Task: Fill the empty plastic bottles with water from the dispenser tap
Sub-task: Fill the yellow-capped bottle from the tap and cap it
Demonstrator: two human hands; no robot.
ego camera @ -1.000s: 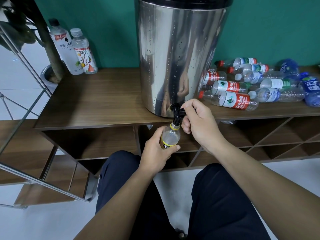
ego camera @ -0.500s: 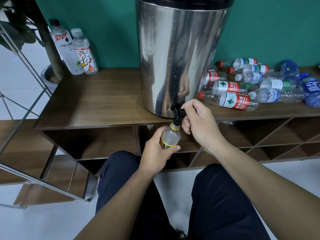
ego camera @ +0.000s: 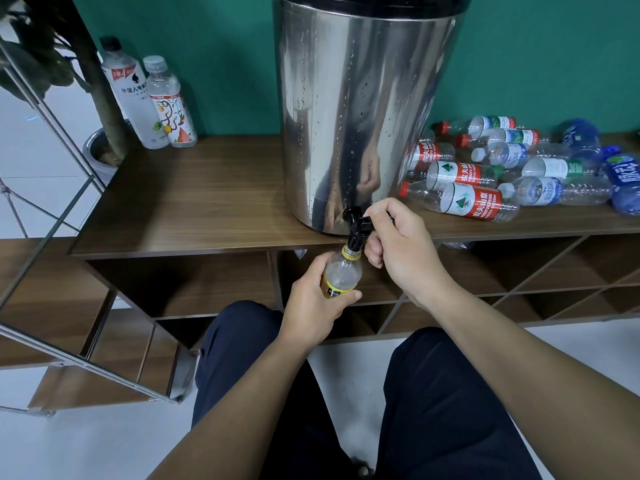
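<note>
Left hand (ego camera: 313,308) gripping bottle (ego camera: 341,276) upright, mouth meeting tap (ego camera: 355,233) spout at table (ego camera: 194,202) front edge. Right hand (ego camera: 398,244) closing on tap lever, just right of bottle neck.

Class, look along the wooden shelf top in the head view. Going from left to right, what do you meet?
Black-capped white bottle → clear bottle with colourful label → steel dispenser → pile of empty bottles lying down.

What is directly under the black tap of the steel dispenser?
Under the tap is the open bottle, held by the left hand. Its lower part is covered; the water level is unclear.
</note>
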